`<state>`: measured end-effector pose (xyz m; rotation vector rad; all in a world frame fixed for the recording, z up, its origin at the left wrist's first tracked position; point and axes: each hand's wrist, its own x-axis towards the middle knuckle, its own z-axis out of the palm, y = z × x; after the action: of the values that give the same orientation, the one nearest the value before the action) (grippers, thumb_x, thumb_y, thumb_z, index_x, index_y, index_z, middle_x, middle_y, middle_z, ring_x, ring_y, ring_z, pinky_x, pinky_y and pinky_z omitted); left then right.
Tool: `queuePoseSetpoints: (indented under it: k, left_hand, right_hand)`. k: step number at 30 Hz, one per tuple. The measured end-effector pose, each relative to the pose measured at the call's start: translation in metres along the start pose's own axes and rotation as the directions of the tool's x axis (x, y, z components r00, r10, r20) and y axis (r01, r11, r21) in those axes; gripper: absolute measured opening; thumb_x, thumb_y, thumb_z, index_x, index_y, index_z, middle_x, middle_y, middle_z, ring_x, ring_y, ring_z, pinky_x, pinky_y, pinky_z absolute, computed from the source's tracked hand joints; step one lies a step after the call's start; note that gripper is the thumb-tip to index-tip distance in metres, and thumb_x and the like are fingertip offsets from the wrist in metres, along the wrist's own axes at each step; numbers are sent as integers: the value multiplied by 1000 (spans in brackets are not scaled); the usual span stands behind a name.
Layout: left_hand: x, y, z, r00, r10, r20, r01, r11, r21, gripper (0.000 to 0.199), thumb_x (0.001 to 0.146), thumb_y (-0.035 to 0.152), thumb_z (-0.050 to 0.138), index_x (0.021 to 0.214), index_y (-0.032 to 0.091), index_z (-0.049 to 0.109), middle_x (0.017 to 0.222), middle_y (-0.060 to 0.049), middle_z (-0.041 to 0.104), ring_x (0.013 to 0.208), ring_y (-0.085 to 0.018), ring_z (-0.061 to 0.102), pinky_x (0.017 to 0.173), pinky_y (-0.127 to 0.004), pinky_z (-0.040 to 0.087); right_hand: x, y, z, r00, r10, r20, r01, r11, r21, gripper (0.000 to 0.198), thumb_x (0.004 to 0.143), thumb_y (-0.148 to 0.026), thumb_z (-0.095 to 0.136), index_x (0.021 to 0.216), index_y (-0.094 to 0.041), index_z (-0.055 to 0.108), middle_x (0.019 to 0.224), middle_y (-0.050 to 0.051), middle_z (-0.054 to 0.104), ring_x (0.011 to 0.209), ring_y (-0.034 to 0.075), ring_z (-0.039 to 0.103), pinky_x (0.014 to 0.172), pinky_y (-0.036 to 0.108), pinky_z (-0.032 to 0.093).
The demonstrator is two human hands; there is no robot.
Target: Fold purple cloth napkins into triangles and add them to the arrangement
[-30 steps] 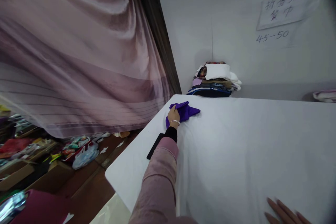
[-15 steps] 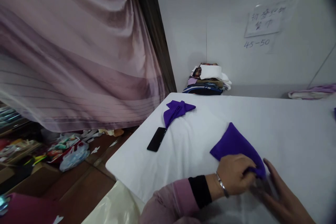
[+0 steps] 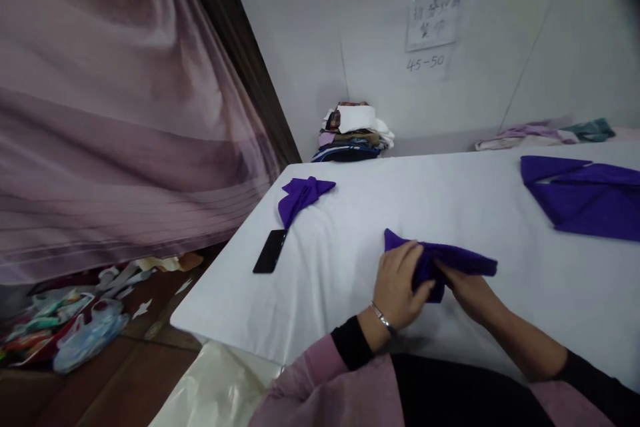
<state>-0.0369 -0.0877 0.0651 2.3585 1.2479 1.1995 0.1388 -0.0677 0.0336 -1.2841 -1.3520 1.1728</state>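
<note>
Both your hands are now on the dark purple fabric cloth [image 3: 465, 260], where half a second ago only your left was gripping it and your right hovered just beside. The cloth has changed shape too: it lay spread in a broad point on the white-covered tabletop [image 3: 350, 267], and now it is gathered between your hands into a narrow bundle, one tip pointing to the far left and a flat end reaching past your right hand. So the handling has gone from one hand's hold to work shared by two. Your left hand [image 3: 399, 285] is partly closed, fingers laid over the cloth's left part and thumb bent in toward them, so it has the fabric in hold. Your right hand [image 3: 465, 287] has its fingers tucked in behind the fabric; they are hidden, and you cannot tell from here how far they are closed. The bundle is over the near edge's side of the tabletop; whether its underside touches is unclear. Close to the far left corner, the small folded purple cloth [image 3: 303, 195] lies as it did, its lower tip at the flat black phone [image 3: 270, 251]. With your view turned rightward, a larger flat purple cloth [image 3: 595, 200] shows toward the right.
</note>
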Motion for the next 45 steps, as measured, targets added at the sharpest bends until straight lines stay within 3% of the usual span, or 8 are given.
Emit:
queuePoseSetpoints:
  k: [6, 13, 17, 20, 24, 30, 36, 45]
  left_hand:
    - [5, -15, -22, 906, -402, 131, 423, 847, -324, 17, 81, 34, 57, 83, 20, 66, 73, 0, 65, 69, -14, 58, 68, -29, 48]
    - [50, -15, -77, 765, -546, 341, 621, 485, -616, 37, 68, 52, 68, 71, 15, 62, 53, 6, 53, 45, -5, 43, 45, -18, 33]
    - [83, -51, -78, 759, -556, 340, 651, 634, -416, 37, 70, 53, 64, 71, 16, 63, 55, 4, 56, 48, -8, 48, 47, -21, 38]
    - [96, -90, -64, 798, -585, 143, 586, 809, 36, 24, 75, 40, 63, 68, 17, 64, 62, 1, 60, 60, -13, 56, 57, -25, 44]
    - [78, -124, -44, 867, -496, -37, 488, 835, 252, 20, 81, 29, 59, 97, 17, 65, 99, -7, 65, 91, -18, 60, 81, -30, 45]
    - [25, -135, -24, 875, -484, -16, 464, 829, 314, 16, 83, 26, 56, 95, 19, 65, 96, -5, 65, 93, -18, 59, 85, -31, 45]
    - [9, -146, -25, 813, -577, -73, 525, 673, 521, 27, 81, 28, 58, 106, 18, 61, 110, -10, 60, 104, -25, 52, 89, -37, 40]
    - [9, -153, -19, 793, -597, -123, 571, 658, 490, 6, 79, 22, 60, 84, 20, 62, 91, -5, 60, 94, -21, 53, 82, -33, 39]
  right_hand:
    - [-2, -30, -3, 966, 185, 180, -239, 905, 351, 30, 73, -40, 70, 95, -21, 69, 93, 6, 71, 86, 26, 66, 76, 41, 55]
    - [24, -45, -34, 931, 198, 307, -325, 834, 447, 22, 66, -35, 76, 72, -17, 65, 58, 0, 62, 45, 10, 53, 44, 22, 46]
    - [53, -47, -49, 928, 250, 278, -352, 833, 427, 21, 67, -31, 71, 83, -18, 66, 74, 4, 69, 62, 16, 63, 59, 28, 53]
    - [70, -29, -60, 947, 316, 53, -316, 894, 319, 19, 70, -23, 66, 89, -19, 66, 78, 4, 70, 62, 15, 63, 58, 26, 52]
    - [69, 7, -72, 949, 256, -182, -213, 950, 228, 21, 72, -25, 64, 93, -20, 64, 83, 5, 70, 70, 15, 65, 62, 26, 52]
    - [49, 39, -62, 989, 81, -124, -99, 984, -148, 31, 73, -41, 60, 96, -20, 65, 89, 7, 71, 83, 23, 65, 72, 36, 52]
    - [54, 42, -46, 994, -99, 50, 108, 776, -621, 33, 78, -41, 54, 105, -24, 65, 92, 4, 68, 83, 23, 62, 72, 38, 48]
    - [53, 50, -42, 970, -237, 62, 215, 701, -680, 24, 82, -33, 47, 96, -26, 65, 82, 3, 62, 82, 22, 58, 69, 35, 45]
